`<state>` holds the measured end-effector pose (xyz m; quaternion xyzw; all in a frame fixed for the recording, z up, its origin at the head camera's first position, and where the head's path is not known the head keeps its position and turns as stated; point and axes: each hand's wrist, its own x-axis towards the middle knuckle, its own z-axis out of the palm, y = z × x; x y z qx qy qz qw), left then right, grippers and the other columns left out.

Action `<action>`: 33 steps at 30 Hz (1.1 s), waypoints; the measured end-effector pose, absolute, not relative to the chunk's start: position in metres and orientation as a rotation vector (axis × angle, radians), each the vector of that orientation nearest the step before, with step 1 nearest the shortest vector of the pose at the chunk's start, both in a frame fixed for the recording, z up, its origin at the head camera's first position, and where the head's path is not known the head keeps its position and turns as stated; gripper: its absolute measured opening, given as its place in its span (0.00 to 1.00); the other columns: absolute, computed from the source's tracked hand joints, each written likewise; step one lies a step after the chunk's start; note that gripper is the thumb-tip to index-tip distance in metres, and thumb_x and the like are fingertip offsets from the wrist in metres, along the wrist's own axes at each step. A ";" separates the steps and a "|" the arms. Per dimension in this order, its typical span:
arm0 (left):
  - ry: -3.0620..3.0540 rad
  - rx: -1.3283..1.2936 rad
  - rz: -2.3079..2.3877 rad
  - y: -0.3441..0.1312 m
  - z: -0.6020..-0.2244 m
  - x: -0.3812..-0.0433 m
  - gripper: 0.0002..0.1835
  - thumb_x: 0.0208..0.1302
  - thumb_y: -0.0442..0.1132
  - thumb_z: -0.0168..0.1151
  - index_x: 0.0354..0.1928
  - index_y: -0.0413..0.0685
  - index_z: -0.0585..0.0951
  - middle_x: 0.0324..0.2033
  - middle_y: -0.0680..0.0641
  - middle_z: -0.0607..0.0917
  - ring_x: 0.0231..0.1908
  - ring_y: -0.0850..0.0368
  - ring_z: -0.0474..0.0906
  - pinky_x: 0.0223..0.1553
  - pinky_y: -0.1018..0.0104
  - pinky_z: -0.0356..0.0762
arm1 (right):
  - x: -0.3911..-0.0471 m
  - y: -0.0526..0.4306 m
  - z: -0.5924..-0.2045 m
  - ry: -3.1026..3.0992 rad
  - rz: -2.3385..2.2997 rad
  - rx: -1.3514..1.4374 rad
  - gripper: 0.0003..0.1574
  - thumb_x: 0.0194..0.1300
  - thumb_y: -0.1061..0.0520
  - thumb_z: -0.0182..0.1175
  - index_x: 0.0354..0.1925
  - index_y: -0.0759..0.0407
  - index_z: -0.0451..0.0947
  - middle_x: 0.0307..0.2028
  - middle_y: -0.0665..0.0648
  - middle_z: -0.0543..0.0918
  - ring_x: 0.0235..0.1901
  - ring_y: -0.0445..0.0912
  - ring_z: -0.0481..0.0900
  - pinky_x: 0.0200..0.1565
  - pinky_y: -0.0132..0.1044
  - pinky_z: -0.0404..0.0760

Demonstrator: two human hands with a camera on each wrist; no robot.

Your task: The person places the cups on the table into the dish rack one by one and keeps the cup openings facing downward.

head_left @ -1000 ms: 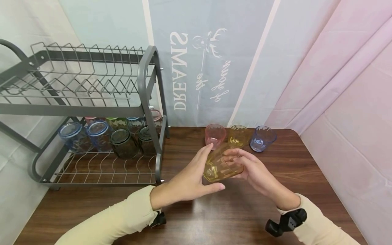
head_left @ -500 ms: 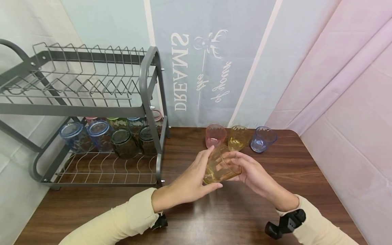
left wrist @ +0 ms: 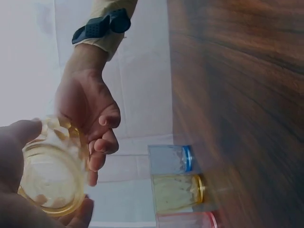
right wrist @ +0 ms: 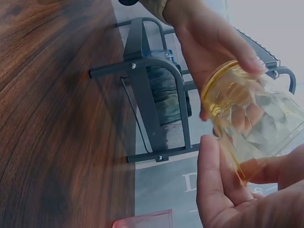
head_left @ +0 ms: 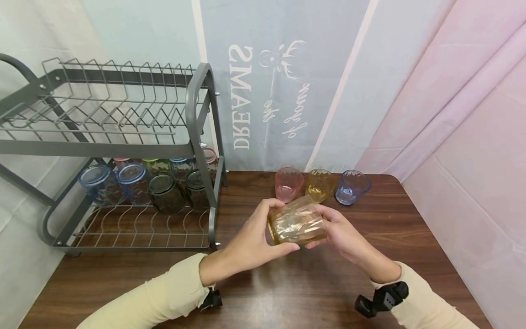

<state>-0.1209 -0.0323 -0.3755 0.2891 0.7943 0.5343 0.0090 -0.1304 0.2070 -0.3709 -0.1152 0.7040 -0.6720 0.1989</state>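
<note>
A clear yellow drinking glass lies tilted on its side in the air above the table. My left hand grips it near the thick base, thumb below and fingers over the far side. At the mouth end, my right hand holds the glass with bent fingers. The left wrist view shows the round base of the glass beside the right hand's curled fingers. Behind the hands stand a pink glass, a second yellow glass and a blue glass in a row.
On the left stands a grey two-tier dish rack. Several upside-down glasses fill the back of its lower shelf, including a blue glass and a dark glass. A printed cloth hangs behind the brown wooden table.
The held glass has turned, so its faceted side faces up and the right fingers no longer show through it. My left fingers have bent round its base. The standing glasses have not moved.
</note>
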 end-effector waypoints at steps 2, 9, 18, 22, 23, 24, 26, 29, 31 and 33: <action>2.436 0.901 1.748 -0.033 -0.375 -0.121 0.42 0.52 0.44 0.82 0.65 0.53 0.66 0.56 0.51 0.75 0.53 0.57 0.75 0.55 0.59 0.77 | -0.130 0.206 -0.371 1.995 -1.866 -0.313 0.26 0.77 0.60 0.49 0.64 0.78 0.64 0.43 0.56 0.85 0.39 0.48 0.87 0.38 0.46 0.88; 2.304 0.847 1.980 -0.033 -0.376 -0.120 0.40 0.50 0.40 0.81 0.64 0.55 0.69 0.56 0.53 0.78 0.53 0.56 0.75 0.54 0.59 0.74 | -0.130 0.203 -0.375 2.043 -1.793 -0.345 0.18 0.72 0.58 0.57 0.55 0.64 0.80 0.43 0.52 0.86 0.39 0.46 0.86 0.35 0.44 0.87; 2.069 0.901 2.206 -0.029 -0.376 -0.121 0.39 0.49 0.29 0.78 0.64 0.43 0.70 0.55 0.47 0.79 0.55 0.52 0.77 0.58 0.58 0.78 | -0.129 0.191 -0.386 2.088 -1.703 -0.475 0.39 0.76 0.48 0.58 0.76 0.61 0.60 0.57 0.62 0.80 0.42 0.46 0.84 0.38 0.45 0.87; 2.187 0.968 2.178 -0.028 -0.377 -0.121 0.38 0.47 0.34 0.79 0.63 0.44 0.73 0.55 0.48 0.79 0.56 0.52 0.75 0.59 0.59 0.74 | -0.128 0.187 -0.391 2.105 -1.700 -0.506 0.28 0.76 0.52 0.57 0.65 0.68 0.73 0.49 0.58 0.85 0.41 0.40 0.83 0.41 0.36 0.85; 2.204 0.983 2.177 -0.028 -0.378 -0.122 0.38 0.47 0.35 0.79 0.63 0.44 0.73 0.55 0.48 0.78 0.56 0.52 0.75 0.59 0.59 0.74 | -0.128 0.186 -0.392 2.108 -1.707 -0.517 0.24 0.76 0.53 0.57 0.61 0.68 0.76 0.46 0.55 0.87 0.41 0.39 0.83 0.42 0.34 0.84; 2.215 0.998 2.179 -0.028 -0.379 -0.122 0.38 0.47 0.35 0.78 0.63 0.45 0.74 0.55 0.48 0.78 0.56 0.52 0.75 0.59 0.59 0.74 | -0.128 0.186 -0.393 2.094 -1.724 -0.526 0.20 0.76 0.54 0.57 0.56 0.68 0.78 0.42 0.53 0.87 0.39 0.39 0.83 0.42 0.33 0.83; 2.221 1.015 2.195 -0.028 -0.380 -0.123 0.37 0.48 0.35 0.78 0.63 0.47 0.75 0.55 0.48 0.78 0.56 0.51 0.75 0.59 0.58 0.74 | -0.128 0.186 -0.394 2.036 -1.762 -0.521 0.14 0.75 0.57 0.58 0.49 0.66 0.81 0.36 0.51 0.87 0.36 0.40 0.83 0.39 0.34 0.83; 2.227 1.021 2.227 -0.028 -0.382 -0.124 0.37 0.48 0.34 0.78 0.63 0.48 0.75 0.54 0.47 0.78 0.54 0.50 0.76 0.57 0.57 0.76 | -0.129 0.187 -0.394 2.030 -1.759 -0.526 0.10 0.74 0.59 0.58 0.46 0.63 0.83 0.35 0.50 0.87 0.34 0.41 0.84 0.39 0.35 0.84; 2.234 1.008 2.233 -0.028 -0.382 -0.125 0.37 0.48 0.34 0.78 0.63 0.49 0.76 0.54 0.47 0.78 0.54 0.51 0.77 0.57 0.57 0.77 | -0.129 0.189 -0.393 2.001 -1.758 -0.495 0.10 0.74 0.61 0.57 0.46 0.66 0.82 0.34 0.51 0.87 0.33 0.42 0.84 0.37 0.36 0.85; 2.234 1.010 2.217 -0.028 -0.382 -0.124 0.37 0.48 0.34 0.78 0.63 0.51 0.76 0.54 0.48 0.78 0.54 0.51 0.76 0.56 0.57 0.77 | -0.129 0.192 -0.393 1.979 -1.759 -0.464 0.13 0.75 0.62 0.53 0.49 0.71 0.79 0.36 0.53 0.87 0.35 0.43 0.85 0.38 0.37 0.86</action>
